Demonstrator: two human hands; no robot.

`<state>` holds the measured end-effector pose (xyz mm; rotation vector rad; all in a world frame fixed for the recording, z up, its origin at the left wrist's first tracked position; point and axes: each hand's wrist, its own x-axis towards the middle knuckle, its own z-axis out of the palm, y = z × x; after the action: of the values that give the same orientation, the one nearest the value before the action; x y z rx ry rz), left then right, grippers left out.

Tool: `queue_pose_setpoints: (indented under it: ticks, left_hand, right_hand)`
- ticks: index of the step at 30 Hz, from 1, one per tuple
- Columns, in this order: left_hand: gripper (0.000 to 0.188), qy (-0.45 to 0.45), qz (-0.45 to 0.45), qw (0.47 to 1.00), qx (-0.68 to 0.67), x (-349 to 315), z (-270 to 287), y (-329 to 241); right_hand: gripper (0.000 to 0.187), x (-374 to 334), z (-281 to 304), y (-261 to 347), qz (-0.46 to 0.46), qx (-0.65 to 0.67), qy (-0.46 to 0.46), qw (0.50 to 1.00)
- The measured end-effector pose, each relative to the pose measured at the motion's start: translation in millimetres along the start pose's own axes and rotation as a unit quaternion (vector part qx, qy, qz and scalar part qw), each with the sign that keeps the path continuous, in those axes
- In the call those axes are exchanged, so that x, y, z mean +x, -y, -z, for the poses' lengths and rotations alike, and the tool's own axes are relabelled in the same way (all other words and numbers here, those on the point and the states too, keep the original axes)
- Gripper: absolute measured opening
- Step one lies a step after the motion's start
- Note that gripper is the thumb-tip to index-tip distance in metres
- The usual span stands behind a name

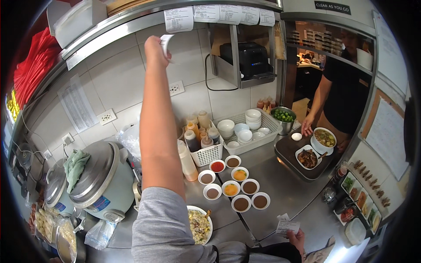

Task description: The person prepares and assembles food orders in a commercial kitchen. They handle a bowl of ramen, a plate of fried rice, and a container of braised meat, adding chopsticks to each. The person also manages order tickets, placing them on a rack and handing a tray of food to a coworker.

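Note:
My left hand [157, 51] is raised high near the overhead rail, its fingers closed on a white paper slip [165, 42]. The bare forearm crosses the middle of the view and hides part of the wall and counter. Low at the right, my right hand [297, 242] pinches printed paper slips [287, 226] above the steel counter. Below the rail hangs a row of similar receipts [206, 14]. Beside my left sleeve stands a bowl of fried rice [200, 225], partly covered by the arm. Small cups of brown sauce [241, 203] are grouped between my arms.
Rice cookers [98, 179] stand left. Behind the cups are a basket of squeeze bottles [206, 154] and a crate of white bowls [267, 139]. At the right, a co-worker's hand [308, 125] reaches over a dark tray [280, 151] holding a soup bowl [323, 139]. A printer [246, 59] sits on a shelf.

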<state>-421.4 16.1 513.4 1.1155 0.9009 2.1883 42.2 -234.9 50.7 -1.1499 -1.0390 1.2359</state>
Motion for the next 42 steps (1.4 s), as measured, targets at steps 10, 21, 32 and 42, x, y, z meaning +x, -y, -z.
queue_pose_setpoints:
  ticks: [10, 21, 32, 42]
  left_hand:
    - [0.025, -0.017, -0.139, 0.989, -0.048, 17.1, 39.7, -29.4]
    - [0.023, -0.112, -0.087, 0.977, 0.157, 37.0, 11.0, -49.8]
    - [0.075, -0.196, -0.177, 0.964, 0.017, 76.3, 18.9, -45.8]
    - [0.016, -0.019, -0.114, 0.991, 0.063, 26.0, 12.5, -20.3]
  right_hand:
    - [0.015, 16.2, -19.3, 14.0, -0.008, -0.015, 0.049, 0.999]
    - [0.016, 14.5, -20.3, 14.1, -0.027, -0.001, 0.044, 0.999]
    - [0.016, 1.3, -18.6, 2.1, -0.029, 0.012, 0.030, 0.999]
    - [0.015, -15.7, -21.3, 2.3, -0.031, 0.000, 0.003, 1.000]
